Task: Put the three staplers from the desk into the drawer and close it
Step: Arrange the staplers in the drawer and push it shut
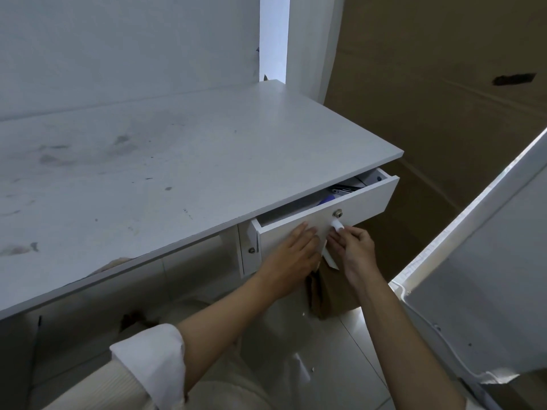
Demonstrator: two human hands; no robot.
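The white drawer (352,202) under the right end of the desk (177,161) stands slightly open. Inside it, just behind the drawer front, a silver stapler (344,189) and something blue (325,199) show through the gap; other staplers cannot be made out. The left hand (291,247) lies flat with fingers spread against the drawer front. The right hand (353,245) pinches a white tag (336,224) hanging below the drawer's lock (337,213).
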